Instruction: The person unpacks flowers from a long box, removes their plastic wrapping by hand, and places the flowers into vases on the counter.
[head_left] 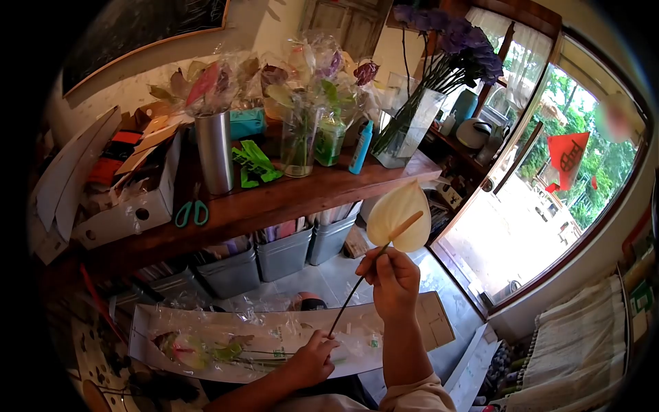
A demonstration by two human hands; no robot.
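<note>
A white anthurium (405, 218) with a pale yellow spike is held up in front of me, its dark stem slanting down to the left. Just under the bloom, my right hand (392, 278) pinches the stem between thumb and fingers. Lower down, my left hand (312, 358) has its fingers closed round the stem's bottom end. Below both hands lies a long open cardboard box (154, 323), lined with clear plastic. Inside it, at the left, are a pink and green flower (187, 351) in wrapping and some green stems.
A wooden counter (268, 206) carries a metal vase (215, 151), glass vases of wrapped flowers, purple flowers (463, 44), a blue bottle (361, 147), teal scissors (192, 213) and a box of packaging (130, 213). Grey bins (285, 254) stand beneath. An open doorway (522, 226) is at right.
</note>
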